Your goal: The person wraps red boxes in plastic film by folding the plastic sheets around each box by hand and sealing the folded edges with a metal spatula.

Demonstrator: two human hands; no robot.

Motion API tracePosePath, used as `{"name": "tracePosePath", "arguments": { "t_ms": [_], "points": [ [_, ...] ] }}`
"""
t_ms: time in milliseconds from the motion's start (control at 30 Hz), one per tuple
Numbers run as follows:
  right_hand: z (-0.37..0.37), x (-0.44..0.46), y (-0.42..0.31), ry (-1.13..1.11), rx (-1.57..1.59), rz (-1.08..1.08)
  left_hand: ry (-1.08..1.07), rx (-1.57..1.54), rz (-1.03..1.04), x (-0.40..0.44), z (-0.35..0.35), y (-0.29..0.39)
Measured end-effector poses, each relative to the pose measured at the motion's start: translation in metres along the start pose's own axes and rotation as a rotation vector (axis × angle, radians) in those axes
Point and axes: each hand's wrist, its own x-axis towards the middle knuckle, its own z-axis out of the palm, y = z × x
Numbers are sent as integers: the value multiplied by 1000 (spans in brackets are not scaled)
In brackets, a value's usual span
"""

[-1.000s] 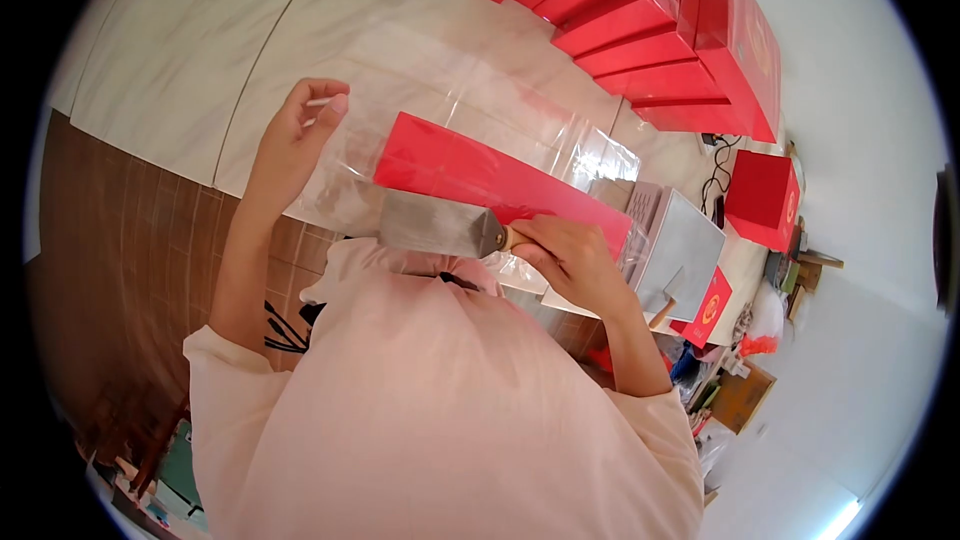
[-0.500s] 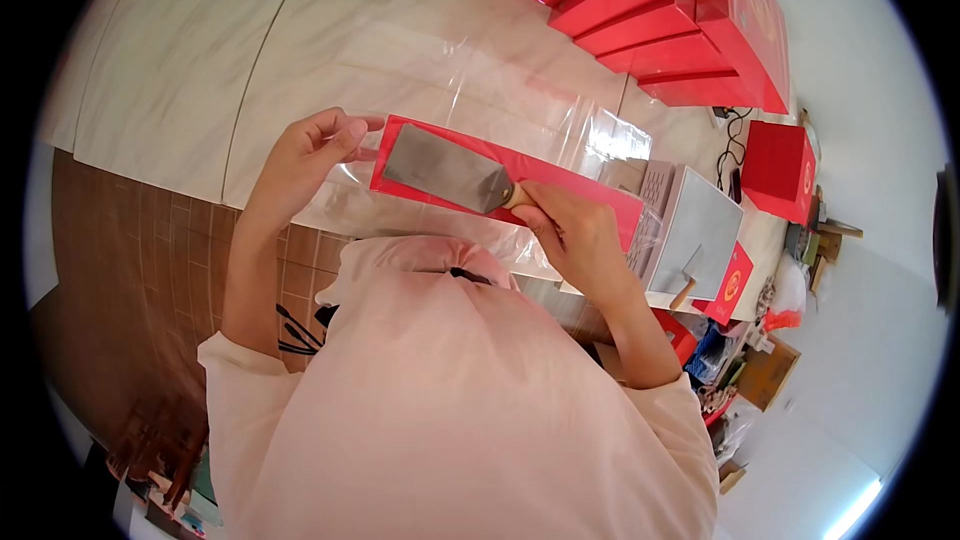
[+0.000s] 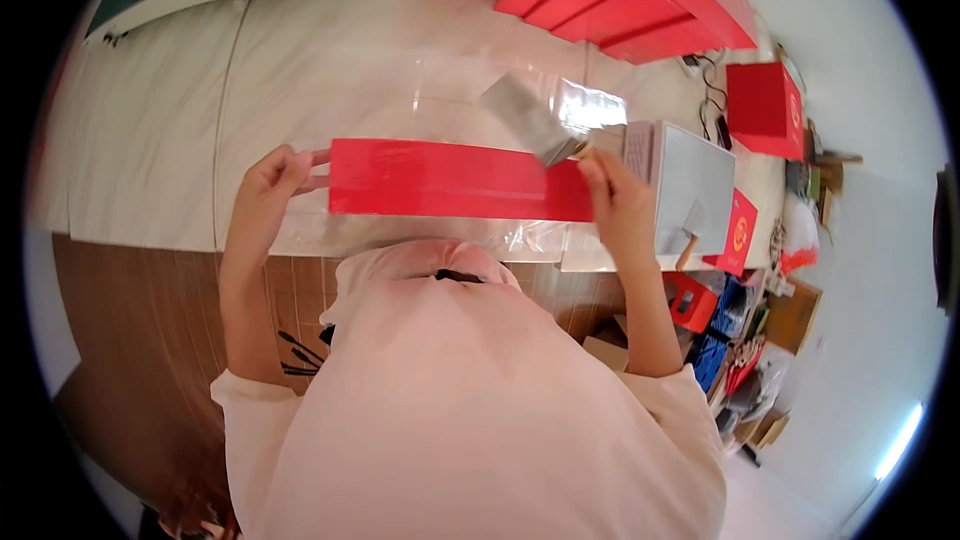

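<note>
Our left grip is part-open at the left end of the long red box, its fingers apart and reaching to that end, apparently to steady it rather than clasp it. Whether they press on the box or only on the film is too fine to tell.

Our right grip is closed around the short handle of the scraper, near the box's right end. Held by the handle, the wide metal blade sticks out beyond our fingers, angled away from us and overlapping the box's far edge in our view; we cannot tell if it touches.

The box lies lengthwise along the near edge of the bench, between our two grips, which puts both ends within easy reach. Clear film spreads beyond its far side, wide enough to leave a broad margin there.

Just to the right sits a metal-topped machine, close to our right side. A second scraper rests on it with its wooden handle towards us, handy for picking up. The other red boxes are grouped at the far side, leaving the near edge for this one.
</note>
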Motion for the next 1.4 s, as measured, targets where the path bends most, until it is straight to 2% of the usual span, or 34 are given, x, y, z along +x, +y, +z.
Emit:
{"name": "tracePosePath", "arguments": {
  "t_ms": [67, 133, 200, 267, 300, 367, 467, 500, 567, 633, 667, 700, 733, 767, 800, 833, 867, 900, 933, 967, 1000, 1067, 1133, 1167, 1200, 1233, 1300, 1333, 1367, 1400],
  "points": [
    [-13, 1, 39, 89, -20, 295, 36, -10, 25, 1, -1, -6],
    [-18, -7, 102, 285, 23, 493, 66, 41, 14, -1, -4, -13],
    [-10, -27, 189, 450, -117, 581, 83, 17, 7, 2, -7, -20],
    [3, -53, 258, 418, -174, 792, 121, 27, -20, -1, -6, -18],
    [8, -67, 277, 440, -178, 809, 97, 33, -7, 0, -2, -18],
    [24, -84, 302, 459, -78, 955, 199, 42, -53, -2, -2, -16],
    [47, -100, 336, 554, -37, 1062, 153, 42, -70, 1, -17, -30],
    [48, -104, 339, 556, -22, 1078, 148, 63, -68, -1, -18, -30],
    [39, -107, 340, 652, -108, 980, 140, -40, -56, -3, -18, -28],
    [20, -117, 357, 583, -603, 923, 113, -64, -35, -6, -16, -26],
    [-2, -112, 333, 509, -816, 1023, 89, -107, -15, -10, -16, -27],
    [-7, -125, 358, 518, -898, 1094, 113, -97, -16, -14, -13, -28],
    [-14, -130, 365, 421, -994, 1220, 155, -85, -25, -16, -9, -28],
    [-17, -152, 396, 17, -1096, 1161, 217, -71, -34, -20, -11, -30],
    [-34, -152, 383, -140, -906, 1121, 183, -33, -16, -19, -17, -36],
    [-21, -187, 453, -74, -704, 994, 203, -19, -36, -23, -7, -24],
    [-19, -196, 467, -6, -591, 885, 203, -13, -37, -27, -4, -21],
    [-9, -231, 558, 28, -556, 623, 216, 27, -56, -28, 7, -11],
    [-13, -219, 558, 153, -481, 698, 268, 45, -82, -28, 16, 4],
    [-23, -207, 538, 305, -507, 517, 245, 48, -79, -24, 15, 3],
    [-35, -183, 510, 313, -361, 684, 205, 50, -79, -20, 10, -1],
    [-52, -105, 355, 526, 171, 792, 216, 15, -80, -15, 5, 0],
    [-51, -46, 236, 490, 481, 637, 166, -20, -76, -7, 7, 0],
    [-55, -37, 195, 273, 603, 468, 200, -10, -55, -19, 20, 2],
    [-50, -23, 150, 92, 453, 223, 217, -7, -34, -17, 22, 1],
    [-34, -8, 102, -25, 609, 165, 208, -22, -29, -15, 21, 0],
    [-31, 12, -5, -312, 314, -68, 189, -39, 3, -14, 17, -1],
    [-17, 19, -27, -320, 273, -355, 198, -61, 12, -15, 16, -1],
    [-5, 25, -46, -391, 351, -515, 195, -49, 30, -15, 16, 0],
    [5, 28, -57, -482, 356, -543, 196, -40, 47, -15, 16, -1]
  ]
}}
